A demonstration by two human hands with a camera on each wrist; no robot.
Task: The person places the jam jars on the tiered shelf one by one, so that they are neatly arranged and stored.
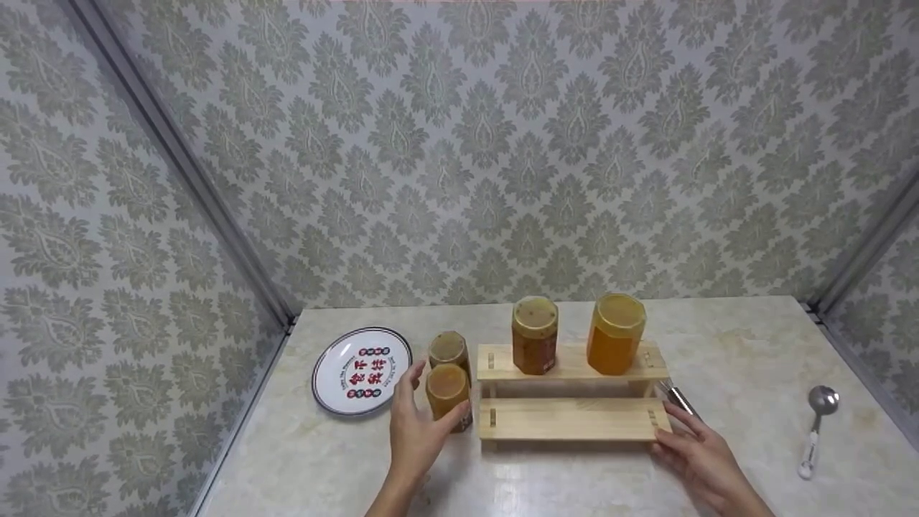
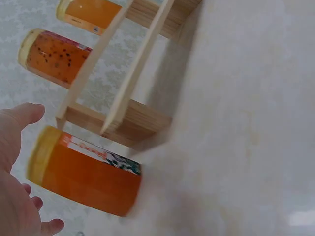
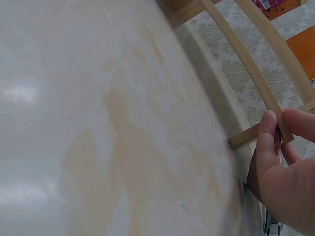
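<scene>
My left hand (image 1: 416,438) spreads around an amber jar (image 1: 446,391) with a yellowish lid, thumb on one side and fingers on the other. In the left wrist view a gap shows between the thumb and this jar (image 2: 93,179). Right behind it stands a second jar (image 1: 447,347). To their right is a two-step wooden rack (image 1: 567,418). Thumb and fingertips of my right hand (image 1: 700,459) pinch the right end of its lower board (image 3: 261,91). On the upper board stand a dark-speckled jar (image 1: 535,345) and a clear orange jar (image 1: 616,341).
A white plate (image 1: 334,384) with a dark rim and red lettering lies left of the jars. At the far right rests a metal spoon (image 1: 823,401) with a white handle. A metal-handled utensil (image 1: 678,398) lies partly behind the rack's right end. Patterned walls enclose the table.
</scene>
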